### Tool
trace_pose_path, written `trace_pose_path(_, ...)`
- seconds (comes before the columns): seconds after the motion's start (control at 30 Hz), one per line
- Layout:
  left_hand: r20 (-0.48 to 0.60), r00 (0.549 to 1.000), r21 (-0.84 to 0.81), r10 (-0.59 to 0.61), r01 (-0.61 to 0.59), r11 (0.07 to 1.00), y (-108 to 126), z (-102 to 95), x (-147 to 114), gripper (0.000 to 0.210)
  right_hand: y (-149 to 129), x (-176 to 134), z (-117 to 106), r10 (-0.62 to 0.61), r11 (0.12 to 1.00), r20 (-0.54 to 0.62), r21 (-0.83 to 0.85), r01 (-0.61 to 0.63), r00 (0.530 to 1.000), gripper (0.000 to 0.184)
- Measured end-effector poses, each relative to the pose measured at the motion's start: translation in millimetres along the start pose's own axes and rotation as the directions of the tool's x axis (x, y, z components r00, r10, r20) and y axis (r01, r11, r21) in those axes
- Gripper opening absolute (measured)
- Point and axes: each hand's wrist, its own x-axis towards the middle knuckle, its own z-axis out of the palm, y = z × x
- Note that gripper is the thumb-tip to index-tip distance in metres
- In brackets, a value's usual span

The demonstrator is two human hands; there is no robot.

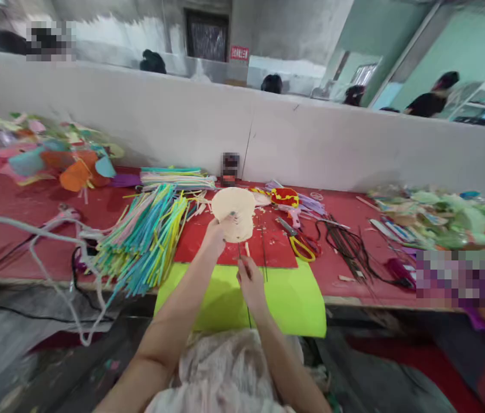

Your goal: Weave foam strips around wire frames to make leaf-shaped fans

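My left hand [216,234] is closed on the left edge of a cream-coloured, fan-like flat piece [236,201], with a fingertip over its face. The piece has a rounded top, a narrower lower part and fine creases near its middle. Just below it, my right hand [249,274] pinches a thin dark stick [239,250], whose upper end meets the piece's lower edge. A short cream strip [247,249] stands beside those fingers. Both hands are above a red sheet [199,245] and a lime-green sheet [288,298]; another thin dark stick [263,246] lies to the right.
Bundles of coloured fuzzy stems [139,235] lie left. Yellow-handled scissors [302,248], a pink glue gun [294,215] and dark wires [345,246] lie right. Coloured craft pieces are heaped at both sides [81,166] [453,215]. A white partition [173,120] stands behind the table.
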Motion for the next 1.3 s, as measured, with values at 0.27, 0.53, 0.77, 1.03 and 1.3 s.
trace_pose_path(0.27, -0.146, 0.989, -0.048, -0.033, 0.026, 0.999, -2.6, 10.7, -0.1, 0.039, -4.0, 1.0, -9.8, -0.216, 0.801, -0.163, -0.594, 0.079, 0.963, 0.037)
trace_pose_path(0.53, -0.205, 0.978, 0.032, 0.033, -0.027, 0.999, -5.3, 2.8, 8.1, 0.041, -22.5, 7.6, -8.6, -0.023, 0.987, -0.01, 0.162, 0.025, 1.0, 0.036)
trace_pose_path(0.77, -0.193, 0.98, -0.011, 0.036, -0.039, 0.999, -1.0, 6.8, 2.7, 0.039, -27.2, 5.4, -13.0, 0.145, 0.609, 0.398, 0.685, -0.398, 0.906, 0.026)
trace_pose_path(1.03, -0.21, 0.977, -0.015, 0.046, -0.05, 0.999, 2.5, 6.5, -4.3, 0.037, -26.3, 9.9, -19.1, -0.004, 0.984, 0.047, 0.178, -0.004, 0.999, 0.034)
trace_pose_path(1.3, -0.247, 0.965, -0.019, 0.09, -0.097, 0.995, 0.7, 13.8, -10.0, 0.038, -18.9, 0.1, -11.6, -0.283, 0.818, -0.192, -0.56, 0.132, 0.939, 0.029)
